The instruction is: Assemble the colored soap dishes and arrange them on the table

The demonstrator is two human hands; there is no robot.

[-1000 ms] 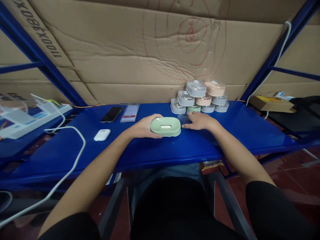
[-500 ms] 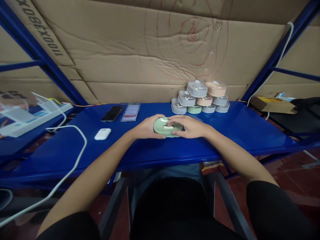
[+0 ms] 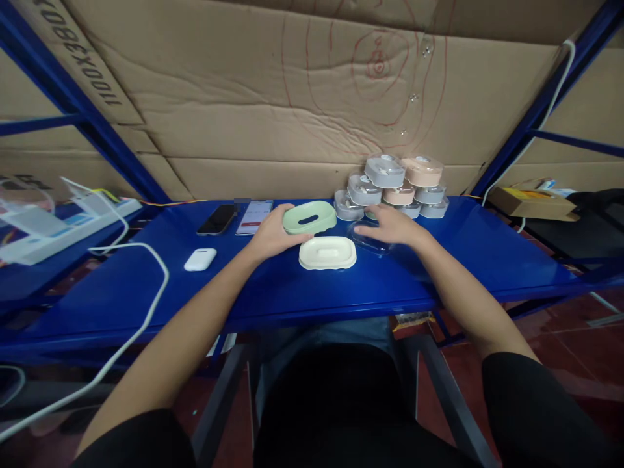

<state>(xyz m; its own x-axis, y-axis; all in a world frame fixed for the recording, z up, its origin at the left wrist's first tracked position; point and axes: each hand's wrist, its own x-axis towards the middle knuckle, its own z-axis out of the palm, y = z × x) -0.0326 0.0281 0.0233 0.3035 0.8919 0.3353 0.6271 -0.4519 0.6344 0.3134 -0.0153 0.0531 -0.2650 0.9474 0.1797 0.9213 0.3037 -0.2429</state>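
A light green oval shell with a slot in its top is in my left hand, the thumb along its near side and the fingers behind. In front of it, a cream-white oval base with a raised bar rests on the blue table. My right hand is over a clear plastic cover, thumb and fingers apart. Whether it touches the cover I cannot tell. Just behind that hand stands a stack of similar boxes under clear covers, among them a grey box and a peach box.
On the left of the table lie a white earphone case, a dark phone and a phone with a lit screen. A white cable crosses the left side. Cardboard closes off the back.
The green shell has come off the white base and moved back and left in my left hand. My right hand has let go of it and shifted right, to the clear cover.
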